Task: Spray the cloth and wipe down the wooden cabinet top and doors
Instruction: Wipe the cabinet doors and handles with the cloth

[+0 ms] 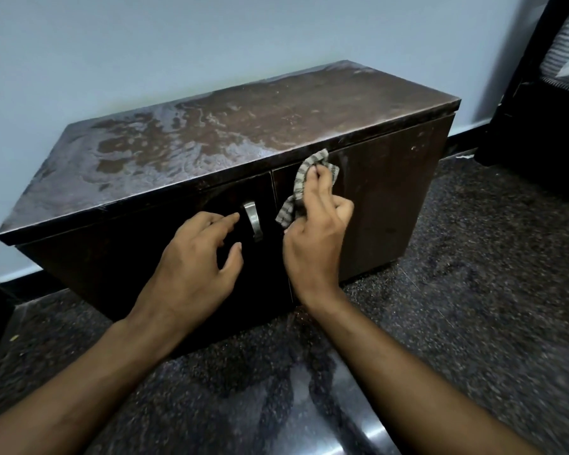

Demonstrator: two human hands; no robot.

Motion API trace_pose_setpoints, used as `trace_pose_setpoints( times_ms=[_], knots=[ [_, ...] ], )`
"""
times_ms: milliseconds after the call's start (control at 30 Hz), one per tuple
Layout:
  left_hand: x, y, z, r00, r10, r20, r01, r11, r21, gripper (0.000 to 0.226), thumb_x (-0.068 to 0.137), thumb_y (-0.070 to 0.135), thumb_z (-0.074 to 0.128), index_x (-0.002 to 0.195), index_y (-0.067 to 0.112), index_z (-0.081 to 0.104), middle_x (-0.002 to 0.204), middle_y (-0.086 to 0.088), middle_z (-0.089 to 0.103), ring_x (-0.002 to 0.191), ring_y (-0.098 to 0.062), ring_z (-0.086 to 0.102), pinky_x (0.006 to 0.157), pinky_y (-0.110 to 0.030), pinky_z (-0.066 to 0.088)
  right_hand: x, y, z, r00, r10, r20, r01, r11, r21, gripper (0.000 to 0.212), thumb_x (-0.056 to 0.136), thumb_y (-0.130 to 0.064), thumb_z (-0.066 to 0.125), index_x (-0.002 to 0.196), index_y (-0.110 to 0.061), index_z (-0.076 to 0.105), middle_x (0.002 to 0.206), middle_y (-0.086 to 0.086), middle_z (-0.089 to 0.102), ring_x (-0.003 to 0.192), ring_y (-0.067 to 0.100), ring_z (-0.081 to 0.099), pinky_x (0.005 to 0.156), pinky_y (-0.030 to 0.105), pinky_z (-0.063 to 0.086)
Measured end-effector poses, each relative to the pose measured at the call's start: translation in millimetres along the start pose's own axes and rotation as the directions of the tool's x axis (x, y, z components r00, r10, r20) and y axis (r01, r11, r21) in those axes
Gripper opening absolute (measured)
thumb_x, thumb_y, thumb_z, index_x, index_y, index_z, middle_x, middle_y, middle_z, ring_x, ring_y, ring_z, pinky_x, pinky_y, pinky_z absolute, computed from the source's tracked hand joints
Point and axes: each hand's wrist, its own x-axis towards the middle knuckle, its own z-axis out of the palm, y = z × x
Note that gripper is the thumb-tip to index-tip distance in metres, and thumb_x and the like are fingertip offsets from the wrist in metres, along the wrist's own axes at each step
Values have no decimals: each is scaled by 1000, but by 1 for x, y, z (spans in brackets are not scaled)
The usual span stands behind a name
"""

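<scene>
While the left hand (197, 257) hovers fingers spread by the metal handle (253, 220), the right hand (316, 231) clamps the striped cloth (301, 182) against the cabinet door (385, 205) (centre frame).

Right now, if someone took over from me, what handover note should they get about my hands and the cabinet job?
Right hand: gripping the striped cloth against the right door, near its top inner corner.
Left hand: open, empty, fingers by the metal handle on the left door.
Cabinet top: streaked with wet smears, apparently already wiped.
Left: both doors. No spray bottle in view.
</scene>
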Motion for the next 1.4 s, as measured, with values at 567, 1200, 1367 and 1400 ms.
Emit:
trace_pose_setpoints(
  times_ms=[567,1200,1367,1400],
  knots=[
    [-1,11,9,993,62,100,-60,998,-29,44,89,24,65,132,17,62,105,12,56,84,2,53,78,-14,42,-42,59,11,946,314,82,-310,949,-61,57,93,12,49,148,0,40,154,15,39,113,11,36,106,17,38],
    [-12,-20,1,971,-235,47,228,966,119,30,92,25,62,118,15,72,103,1,72,90,-13,65,85,-26,53,-68,30,40,864,473,173,-493,865,93,16,80,4,73,94,-5,70,100,1,59,75,-10,48,68,-6,33],
    [-15,-22,-3,964,-265,9,260,954,151,31,92,29,60,119,17,72,109,0,73,96,-13,67,86,-24,52,-77,9,47,923,282,262,-325,936,137,13,85,0,72,95,-7,70,101,-4,57,85,-9,54,76,-2,40],
    [-16,-23,-5,962,-274,-6,271,950,155,30,93,29,59,118,18,72,111,1,73,98,-12,67,85,-21,50,-77,6,48,938,221,267,-268,951,154,13,86,0,72,97,-6,71,103,-3,57,87,-4,56,79,2,44]
  ],
)
